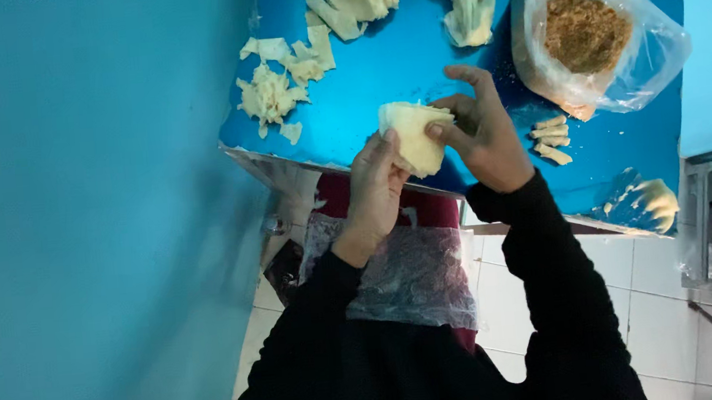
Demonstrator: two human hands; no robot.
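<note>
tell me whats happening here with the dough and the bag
A person in black sleeves holds a pale folded sheet of dough between both hands, the left hand under it and the right hand pinching its upper edge, above the near edge of a blue table. On the table lie torn dough scraps, a few small finished rolls and an open clear plastic bag of brown crumbly filling.

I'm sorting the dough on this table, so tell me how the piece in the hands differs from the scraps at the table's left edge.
The dough piece is one smooth folded sheet; the scraps are many small torn bits. The piece is held above the blue table between the left hand and right hand; the scraps lie loose on it, untouched. Both are the same pale yellow.
</note>
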